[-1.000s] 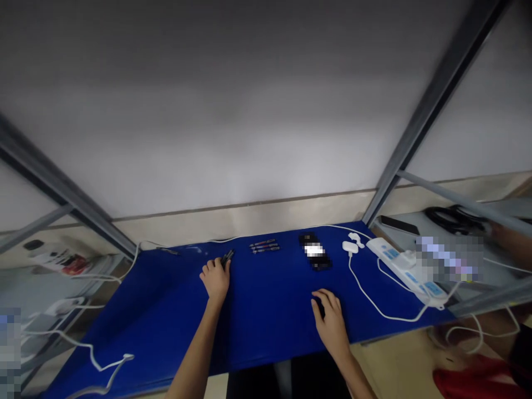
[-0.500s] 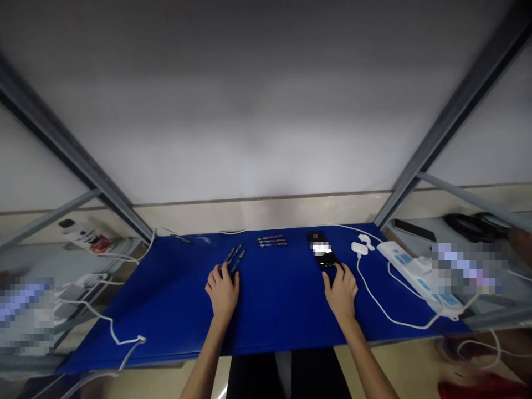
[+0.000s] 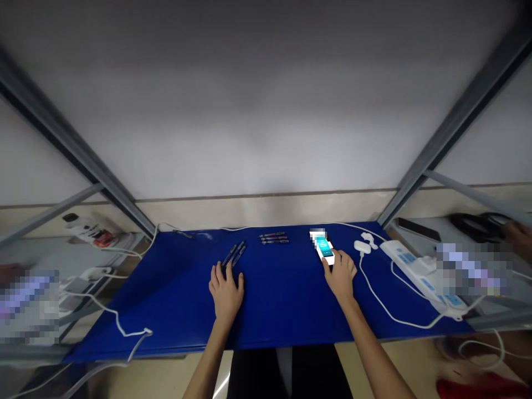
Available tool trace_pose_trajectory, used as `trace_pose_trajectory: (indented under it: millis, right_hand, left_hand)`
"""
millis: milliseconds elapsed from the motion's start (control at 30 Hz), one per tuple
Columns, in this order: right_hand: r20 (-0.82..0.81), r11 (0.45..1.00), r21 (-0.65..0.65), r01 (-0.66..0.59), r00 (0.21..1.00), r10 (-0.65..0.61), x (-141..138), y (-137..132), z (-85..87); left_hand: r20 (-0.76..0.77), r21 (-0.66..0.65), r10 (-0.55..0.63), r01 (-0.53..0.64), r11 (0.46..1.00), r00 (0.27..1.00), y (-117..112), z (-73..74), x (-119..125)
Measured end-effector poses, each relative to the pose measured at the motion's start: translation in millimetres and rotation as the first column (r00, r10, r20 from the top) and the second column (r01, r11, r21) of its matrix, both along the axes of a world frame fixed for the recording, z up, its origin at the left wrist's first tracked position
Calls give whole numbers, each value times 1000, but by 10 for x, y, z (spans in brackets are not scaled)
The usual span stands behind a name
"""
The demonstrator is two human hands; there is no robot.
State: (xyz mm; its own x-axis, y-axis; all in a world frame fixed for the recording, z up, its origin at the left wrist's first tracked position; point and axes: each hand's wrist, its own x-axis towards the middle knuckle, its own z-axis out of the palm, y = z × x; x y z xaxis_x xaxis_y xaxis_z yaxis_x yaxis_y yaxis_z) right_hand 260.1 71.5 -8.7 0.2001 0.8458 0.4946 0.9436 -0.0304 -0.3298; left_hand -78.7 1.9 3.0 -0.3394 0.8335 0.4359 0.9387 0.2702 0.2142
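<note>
Along the blue counter (image 3: 274, 299), your right hand (image 3: 341, 276) meets the near end of the lit phone (image 3: 325, 247), grip impossible to tell; it's flat, seemingly for viewing. Your left hand (image 3: 226, 292) spreads open beside pens (image 3: 239, 253), perhaps grouped for reach.

"What stands behind the blue-topped table (image 3: 274, 305)?"

"A grey wall (image 3: 266, 100), dark up top, brighter lower down, with a pale band (image 3: 199, 213) beneath."

"And the sides?"

"Grey metal posts (image 3: 449, 133), slanting."

"The floor (image 3: 366, 363)?"

"Pale yellowish, catching a bright streak (image 3: 222, 384)."
</note>
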Motion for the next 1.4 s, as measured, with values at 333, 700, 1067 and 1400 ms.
trace_pose_trajectory:
  millis: [333, 700, 1067, 1400]
  right_hand:
    - [18, 996, -45, -81, 996, 82, 15, 101, -29]
    - [-1, 992, -116, 51, 999, -51, -11, 96, -22]
    - [101, 988, 7, -153, 983, 151, -170, -281, 54]
    - [160, 912, -123, -391, 899, 407, -474, -757, 162]
  left_hand:
    - [62, -5, 47, -46, 999, 997, 8, -21, -18]
    - [104, -11, 55, -54, 998, 993, 15, -59, -40]
    - [39, 120, -39, 34, 992, 999, -49, -28, -34]
    - [-38, 79, -593, 594, 801, 804, 559, 11, 535]
